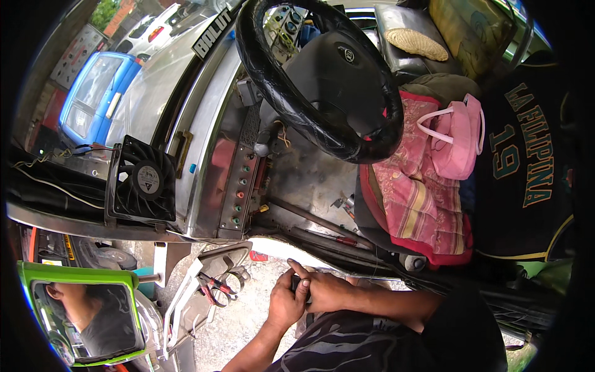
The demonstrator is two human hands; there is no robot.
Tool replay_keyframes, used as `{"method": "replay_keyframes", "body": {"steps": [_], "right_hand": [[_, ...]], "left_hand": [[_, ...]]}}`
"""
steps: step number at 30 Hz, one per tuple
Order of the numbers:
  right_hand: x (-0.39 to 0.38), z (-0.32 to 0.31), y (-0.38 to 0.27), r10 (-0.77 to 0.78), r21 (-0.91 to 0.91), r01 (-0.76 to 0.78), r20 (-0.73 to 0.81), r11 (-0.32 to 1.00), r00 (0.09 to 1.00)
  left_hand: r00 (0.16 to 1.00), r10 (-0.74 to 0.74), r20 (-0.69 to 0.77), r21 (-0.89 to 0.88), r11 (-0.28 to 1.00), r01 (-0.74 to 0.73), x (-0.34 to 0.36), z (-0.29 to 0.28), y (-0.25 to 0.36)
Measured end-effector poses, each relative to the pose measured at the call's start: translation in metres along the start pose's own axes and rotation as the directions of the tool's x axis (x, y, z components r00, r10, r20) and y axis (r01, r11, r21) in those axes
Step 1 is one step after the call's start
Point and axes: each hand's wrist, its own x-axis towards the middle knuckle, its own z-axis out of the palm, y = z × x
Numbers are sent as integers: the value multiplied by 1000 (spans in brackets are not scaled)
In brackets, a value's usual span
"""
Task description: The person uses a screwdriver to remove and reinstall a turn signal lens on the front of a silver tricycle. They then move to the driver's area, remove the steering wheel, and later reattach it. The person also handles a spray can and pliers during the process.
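Both my hands meet low in the middle, just below the vehicle's door sill [291, 251]. My left hand [285, 305] and my right hand [325, 290] are clasped together around a small dark object [296, 283]. Only a sliver of it shows between the fingers, so I cannot tell what it is. Above them the cab is open, with a black steering wheel [310, 74] and a metal panel of small coloured buttons [240, 186].
A black square fan [144, 181] is mounted at the left. Red-handled pliers [214, 286] lie on a metal bracket at lower left, beside a green-framed mirror [87, 316]. A pink cloth and a pink cap [458, 139] cover the seat. Gravel ground shows below.
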Motion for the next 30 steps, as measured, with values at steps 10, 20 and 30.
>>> {"method": "replay_keyframes", "body": {"steps": [10,20,30], "right_hand": [[4,1,20,-112,-1,112,13,994,994],[112,-59,77,-245,-120,214,-541,969,804],[234,-88,187,117,134,-5,-848,991,517]], "left_hand": [[989,50,137,-85,996,-39,1,11,-26],[938,216,-271,-15,974,-228,88,1,1],[662,642,-386,171,756,-632,94,-48,96]]}}
